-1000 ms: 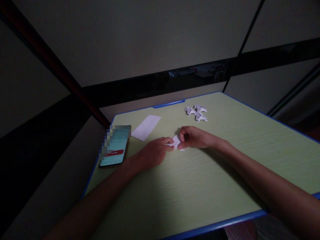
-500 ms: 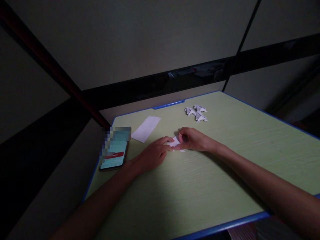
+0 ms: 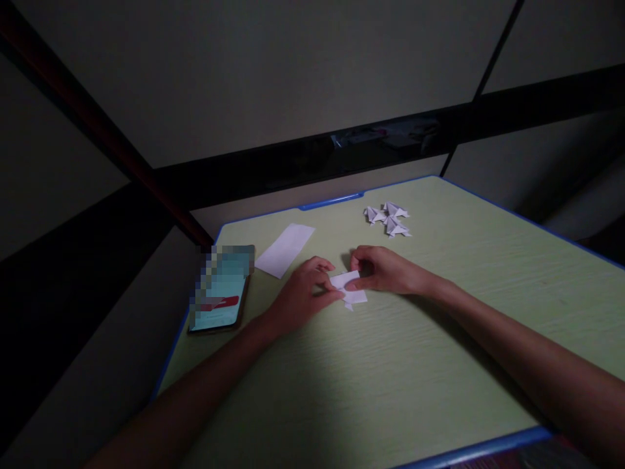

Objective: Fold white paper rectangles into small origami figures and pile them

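A small piece of folded white paper [image 3: 355,295] is between my hands, low over the table, with a pointed flap sticking out toward me. My left hand [image 3: 308,286] pinches its left edge between thumb and fingers. From the right, my right hand [image 3: 383,270] grips the paper, its thumb lying across the top face and its curled fingers partly behind it. Farther back stand three folded paper figures [image 3: 394,227], close together. A flat white paper strip [image 3: 286,251] lies beyond my left hand.
A phone [image 3: 219,293] with a lit, partly blurred screen lies at the left edge of the pale green table [image 3: 439,371]. The table has a blue rim. Behind it rises a panelled wall [image 3: 312,71] with a dark band.
The folded paper now shows more of its face and a flap pointing toward me. My left fingers have lifted from lying over it to its left edge. The view has shifted slightly.
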{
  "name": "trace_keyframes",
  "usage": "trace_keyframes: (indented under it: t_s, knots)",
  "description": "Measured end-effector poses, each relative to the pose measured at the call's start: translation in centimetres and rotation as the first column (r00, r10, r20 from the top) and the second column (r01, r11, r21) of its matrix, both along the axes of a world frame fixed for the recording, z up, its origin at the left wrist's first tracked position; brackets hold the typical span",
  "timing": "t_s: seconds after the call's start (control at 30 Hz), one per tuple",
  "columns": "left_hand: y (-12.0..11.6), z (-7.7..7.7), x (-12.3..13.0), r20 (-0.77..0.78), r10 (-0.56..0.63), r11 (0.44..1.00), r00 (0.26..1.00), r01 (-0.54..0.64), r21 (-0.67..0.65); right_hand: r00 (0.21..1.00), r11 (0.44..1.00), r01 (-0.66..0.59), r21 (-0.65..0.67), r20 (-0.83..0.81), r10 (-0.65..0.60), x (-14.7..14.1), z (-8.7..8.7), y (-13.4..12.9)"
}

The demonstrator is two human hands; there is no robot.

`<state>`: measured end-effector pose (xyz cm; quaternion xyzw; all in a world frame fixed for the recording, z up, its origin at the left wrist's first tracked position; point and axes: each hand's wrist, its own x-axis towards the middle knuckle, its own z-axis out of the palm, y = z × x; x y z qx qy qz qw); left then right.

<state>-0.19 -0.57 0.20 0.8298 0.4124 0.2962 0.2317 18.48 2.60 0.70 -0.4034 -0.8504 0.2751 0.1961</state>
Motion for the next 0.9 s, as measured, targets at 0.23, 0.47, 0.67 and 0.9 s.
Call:
trace_keyframes:
  t_s: [0.23, 0.47, 0.67, 0.9]
  knots:
    - [-0.3, -0.7, 0.8, -0.024, 0.24, 0.971, 0.97, -0.24, 0.02, 0.996, 0.987, -0.052, -0.153, -0.085, 0.039, 0.0, 0.4, 0.3]
    - [-0.6, -1.0, 0.9, -0.118, 0.278, 0.96, 0.953, -0.277, 0.025, 0.991, 0.996, 0.014, -0.089, -0.134, -0.025, -0.3, 0.1, -0.1]
    - [-0.6, -0.8, 1.0, -0.104, 0.305, 0.952, 0.947, -0.306, 0.003, 0.995, 0.986, -0.094, 0.137, -0.002, 0.095, -0.4, 0.9, -0.7]
    - [-0.5, -0.3, 1.3, 0.065, 0.341, 0.929, 0.938, -0.326, -0.174, 0.965, 0.937, -0.246, 0.25, 0.15, 0.213, -0.2, 1.4, -1.2]
